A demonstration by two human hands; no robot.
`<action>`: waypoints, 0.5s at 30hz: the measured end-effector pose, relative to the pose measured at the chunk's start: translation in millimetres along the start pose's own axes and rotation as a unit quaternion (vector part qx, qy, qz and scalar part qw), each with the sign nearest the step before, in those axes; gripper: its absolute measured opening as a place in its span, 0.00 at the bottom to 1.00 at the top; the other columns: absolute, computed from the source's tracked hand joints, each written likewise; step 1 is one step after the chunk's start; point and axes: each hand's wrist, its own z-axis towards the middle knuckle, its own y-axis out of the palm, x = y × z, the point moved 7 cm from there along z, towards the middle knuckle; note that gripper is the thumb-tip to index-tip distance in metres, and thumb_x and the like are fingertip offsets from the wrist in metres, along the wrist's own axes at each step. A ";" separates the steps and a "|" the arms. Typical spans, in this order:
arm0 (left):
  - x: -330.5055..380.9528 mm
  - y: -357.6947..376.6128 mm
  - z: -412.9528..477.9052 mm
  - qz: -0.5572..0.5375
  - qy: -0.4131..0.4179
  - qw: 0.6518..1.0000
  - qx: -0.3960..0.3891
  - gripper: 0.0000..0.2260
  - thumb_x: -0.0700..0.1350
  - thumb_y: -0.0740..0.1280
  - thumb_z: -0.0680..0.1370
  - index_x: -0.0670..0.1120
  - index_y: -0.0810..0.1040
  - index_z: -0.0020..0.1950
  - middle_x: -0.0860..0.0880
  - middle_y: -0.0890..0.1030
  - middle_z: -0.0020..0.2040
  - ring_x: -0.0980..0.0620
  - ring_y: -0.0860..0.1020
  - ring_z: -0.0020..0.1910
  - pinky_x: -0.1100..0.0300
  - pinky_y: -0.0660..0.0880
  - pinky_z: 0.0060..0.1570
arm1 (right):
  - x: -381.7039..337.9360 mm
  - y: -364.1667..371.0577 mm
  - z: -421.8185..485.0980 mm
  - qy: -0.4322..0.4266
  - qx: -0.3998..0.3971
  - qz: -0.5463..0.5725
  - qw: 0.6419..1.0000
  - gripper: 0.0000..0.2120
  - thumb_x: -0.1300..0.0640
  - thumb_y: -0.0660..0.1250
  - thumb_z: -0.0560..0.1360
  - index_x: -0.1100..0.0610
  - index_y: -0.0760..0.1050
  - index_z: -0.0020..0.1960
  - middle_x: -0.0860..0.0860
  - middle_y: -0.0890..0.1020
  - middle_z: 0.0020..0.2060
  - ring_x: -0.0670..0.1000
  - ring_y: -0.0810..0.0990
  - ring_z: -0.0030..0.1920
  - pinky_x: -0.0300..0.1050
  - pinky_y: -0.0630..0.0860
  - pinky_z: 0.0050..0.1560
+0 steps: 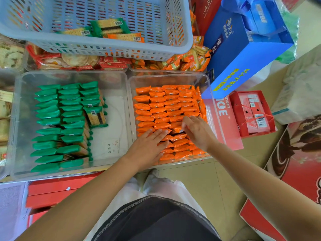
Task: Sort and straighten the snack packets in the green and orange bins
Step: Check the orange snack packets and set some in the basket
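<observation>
Under both hands, in the head view, sits a clear bin point(130, 101) packed with orange packets point(165, 105). They stand on edge in four close rows that run away from the person, glossy and crimped at the ends, with a few more wedged sideways along the wall past the right hand. The left hand point(147, 145) lies flat on the near packets, fingers straight and spread, pressing them down. Just beside it, the right hand point(196, 131) bends its fingers down onto a tilted packet in the third row; whether it pinches that packet I cannot tell.

Left of the left hand, a second clear bin point(112, 105) holds green packets point(48, 105) in three rows, neat on the outer side and looser toward the hands. One flat green packet point(95, 116) lies face up, showing crackers and a barcode, and beside it the bin floor is bare.

Beyond the fingertips, a blue basket point(104, 49) rests over other snacks and holds three loose packets point(111, 30).
</observation>
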 end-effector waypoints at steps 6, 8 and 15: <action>-3.7 -14.3 1.2 -0.152 -0.036 0.988 0.012 0.21 0.50 0.57 0.84 0.49 0.64 0.77 0.48 0.58 0.79 0.49 0.57 0.78 0.51 0.52 0.74 | 23.5 -47.1 -12.9 0.142 0.071 0.247 0.956 0.10 0.66 0.67 0.76 0.53 0.71 0.45 0.44 0.78 0.38 0.41 0.78 0.42 0.36 0.73 0.47; -13.9 -27.8 -0.7 -0.331 -0.109 0.930 0.113 0.21 0.49 0.62 0.82 0.48 0.66 0.74 0.50 0.69 0.73 0.50 0.68 0.71 0.55 0.64 0.68 | 24.5 -54.6 -19.5 0.185 0.080 0.305 0.931 0.12 0.67 0.68 0.76 0.52 0.71 0.44 0.46 0.78 0.37 0.42 0.77 0.39 0.35 0.72 0.45; -27.2 -35.2 10.6 -0.734 -0.262 0.606 0.158 0.10 0.44 0.71 0.76 0.41 0.80 0.56 0.48 0.85 0.45 0.56 0.82 0.38 0.61 0.77 0.39 | 18.5 -59.8 -27.3 0.275 0.126 0.495 0.814 0.08 0.69 0.64 0.78 0.59 0.71 0.42 0.43 0.77 0.26 0.41 0.77 0.31 0.35 0.76 0.36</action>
